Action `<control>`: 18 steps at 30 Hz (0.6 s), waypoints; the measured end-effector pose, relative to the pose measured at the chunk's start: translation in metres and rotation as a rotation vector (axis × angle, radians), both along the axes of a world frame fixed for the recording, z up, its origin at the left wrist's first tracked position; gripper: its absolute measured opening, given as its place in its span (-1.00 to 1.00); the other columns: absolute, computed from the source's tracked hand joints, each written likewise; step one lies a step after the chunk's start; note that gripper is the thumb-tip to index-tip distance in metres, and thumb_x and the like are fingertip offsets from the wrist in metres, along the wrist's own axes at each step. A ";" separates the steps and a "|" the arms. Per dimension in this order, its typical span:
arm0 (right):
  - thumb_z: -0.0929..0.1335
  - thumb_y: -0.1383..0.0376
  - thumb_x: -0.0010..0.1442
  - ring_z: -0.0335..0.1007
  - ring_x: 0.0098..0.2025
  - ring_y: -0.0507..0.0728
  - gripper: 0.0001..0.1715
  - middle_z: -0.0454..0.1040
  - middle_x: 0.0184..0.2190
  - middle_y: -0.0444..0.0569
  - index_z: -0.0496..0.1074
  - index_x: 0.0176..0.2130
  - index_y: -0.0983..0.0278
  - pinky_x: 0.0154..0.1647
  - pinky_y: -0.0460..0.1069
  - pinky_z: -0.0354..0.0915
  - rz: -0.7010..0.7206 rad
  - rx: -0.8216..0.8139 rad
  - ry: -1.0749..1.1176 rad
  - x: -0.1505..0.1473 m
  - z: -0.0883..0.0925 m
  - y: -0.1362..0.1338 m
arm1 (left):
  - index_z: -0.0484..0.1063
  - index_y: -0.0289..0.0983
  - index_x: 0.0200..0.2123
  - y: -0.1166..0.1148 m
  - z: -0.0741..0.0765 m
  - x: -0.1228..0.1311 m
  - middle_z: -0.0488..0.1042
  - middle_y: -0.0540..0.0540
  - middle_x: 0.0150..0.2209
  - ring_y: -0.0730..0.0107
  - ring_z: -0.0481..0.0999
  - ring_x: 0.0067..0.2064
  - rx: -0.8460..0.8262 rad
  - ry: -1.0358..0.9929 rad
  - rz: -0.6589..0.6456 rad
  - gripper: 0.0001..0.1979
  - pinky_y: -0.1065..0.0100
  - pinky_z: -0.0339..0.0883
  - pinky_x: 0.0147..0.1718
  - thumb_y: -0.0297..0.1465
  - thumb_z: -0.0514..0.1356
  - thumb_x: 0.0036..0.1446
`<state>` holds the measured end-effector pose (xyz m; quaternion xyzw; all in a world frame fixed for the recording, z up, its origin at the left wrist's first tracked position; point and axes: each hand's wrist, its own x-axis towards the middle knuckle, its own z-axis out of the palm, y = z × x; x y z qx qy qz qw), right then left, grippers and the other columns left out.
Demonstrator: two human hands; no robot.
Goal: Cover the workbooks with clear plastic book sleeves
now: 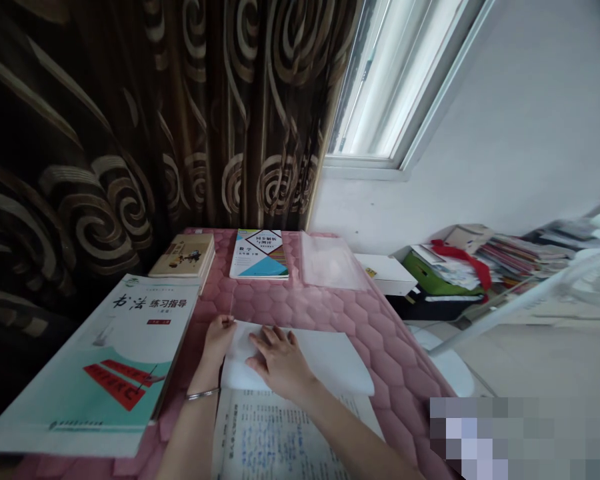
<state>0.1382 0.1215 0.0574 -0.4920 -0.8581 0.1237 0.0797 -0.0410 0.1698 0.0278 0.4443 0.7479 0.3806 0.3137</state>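
An open workbook with printed text and blue handwriting lies in front of me, a blank white sheet across its upper part. My left hand, a silver bangle on its wrist, is closed with the fingers pinched at the sheet's upper left corner. Palm down, my right hand rests on the white sheet with its fingers spread. Just beyond the sheet, a faint clear plastic film seems to lie on the pink cloth; whether the left fingers also hold it is unclear.
Left of me lies a large calligraphy book, with a brown book stack behind it. A maths book and a clear plastic cover lie at the back of the pink quilted cloth. A white fan stands right.
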 end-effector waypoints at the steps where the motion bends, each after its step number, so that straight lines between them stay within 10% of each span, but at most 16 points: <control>1: 0.14 -0.11 0.33 0.12 0.28 0.33 -0.35 0.23 0.28 0.12 0.27 0.24 0.12 0.24 0.34 0.03 0.008 0.005 0.015 -0.001 0.001 0.000 | 0.49 -0.33 -0.28 -0.001 0.000 0.000 0.62 -0.13 -0.29 0.40 0.59 -0.29 0.006 -0.027 -0.007 -0.82 0.48 0.36 -0.36 -0.55 0.15 0.03; 18: 0.15 -0.12 0.31 -0.07 0.37 0.44 -0.31 0.07 0.37 0.06 0.19 0.30 0.09 0.26 0.49 -0.09 0.028 -0.020 0.067 -0.015 -0.012 -0.020 | 0.45 -0.32 -0.27 -0.007 0.007 0.009 0.60 -0.14 -0.28 0.36 0.59 -0.29 0.022 -0.188 0.033 -0.74 0.42 0.41 -0.35 -0.63 0.10 -0.05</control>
